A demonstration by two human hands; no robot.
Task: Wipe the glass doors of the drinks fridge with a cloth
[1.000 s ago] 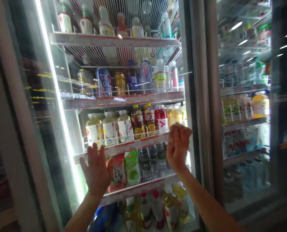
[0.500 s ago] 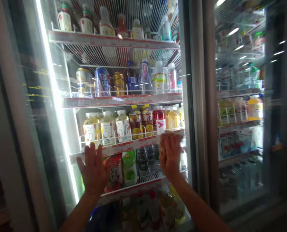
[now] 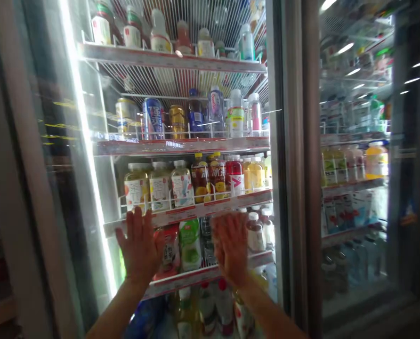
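Observation:
My left hand (image 3: 139, 247) lies flat against the glass door (image 3: 72, 188) of a lit drinks cooler, fingers spread and pointing up, over the shelf rail (image 3: 181, 214) under the yellow tea bottles (image 3: 136, 186). My right hand (image 3: 231, 247) is also flat on the glass with its fingers stretched up, slightly blurred, in front of the water bottles (image 3: 206, 240) on the lower shelf. Neither hand holds anything that I can see. A green-labelled bottle (image 3: 190, 242) shows between the two hands.
Inside the cooler are several wire shelves with cans (image 3: 152, 117), juice and tea bottles. The door's metal frame (image 3: 294, 165) stands right of my right hand. A second glass-door cooler (image 3: 354, 155) with more drinks is further right.
My right hand has slid down and to the left across the glass, from the door's right edge toward the middle, and its fingers have flattened. My left hand has stayed put.

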